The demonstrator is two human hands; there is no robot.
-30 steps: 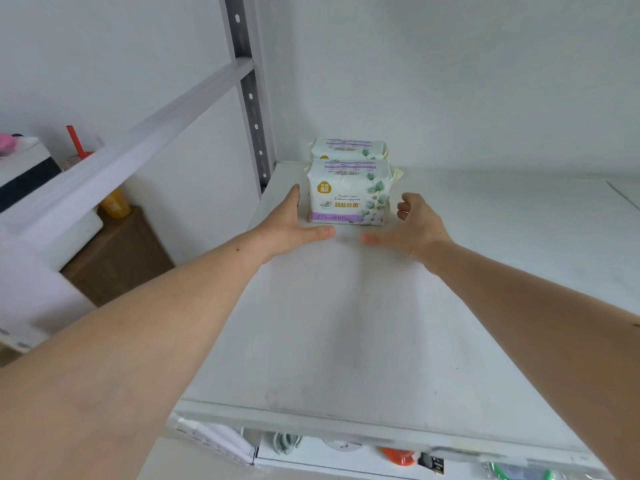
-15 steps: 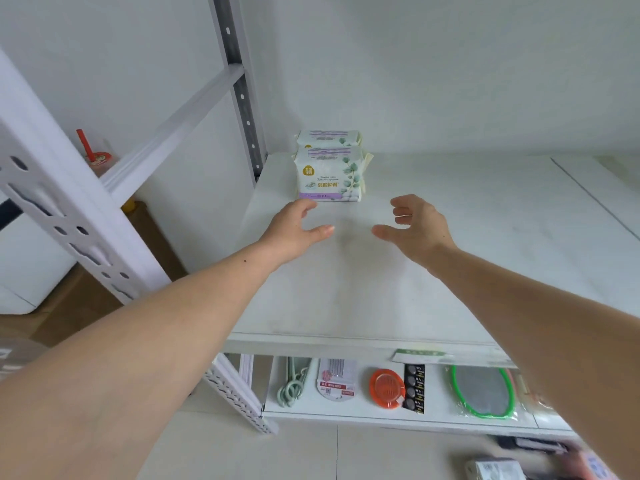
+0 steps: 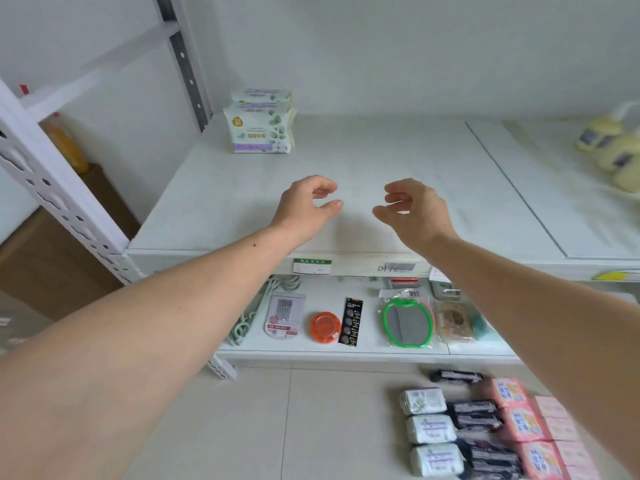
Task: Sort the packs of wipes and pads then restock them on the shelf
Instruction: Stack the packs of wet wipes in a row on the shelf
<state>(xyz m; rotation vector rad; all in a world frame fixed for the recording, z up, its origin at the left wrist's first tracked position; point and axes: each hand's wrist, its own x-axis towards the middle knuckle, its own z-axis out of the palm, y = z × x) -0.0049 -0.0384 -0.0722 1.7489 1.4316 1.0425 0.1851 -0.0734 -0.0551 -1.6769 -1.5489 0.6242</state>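
Note:
Two white pad packs with leaf print (image 3: 259, 129) stand one behind the other at the back left corner of the white shelf (image 3: 398, 161). My left hand (image 3: 306, 206) and my right hand (image 3: 414, 211) hover over the shelf's front, well short of the packs, fingers loosely curled and holding nothing. On the floor at the lower right lie rows of packs: white ones (image 3: 429, 427), dark ones (image 3: 474, 415) and pink ones (image 3: 523, 422).
A lower shelf (image 3: 311, 349) holds a green-rimmed mirror (image 3: 408, 322), an orange round case (image 3: 325, 327), button batteries and hooks. Yellow bottles (image 3: 613, 147) lie at the shelf's right end. The rack's perforated upright (image 3: 59, 202) and a cardboard box (image 3: 52, 258) stand at left.
Both hands have let go of the front pad pack and drawn back toward the shelf's front edge. The view has pulled back and tilted down, bringing the floor packs into sight.

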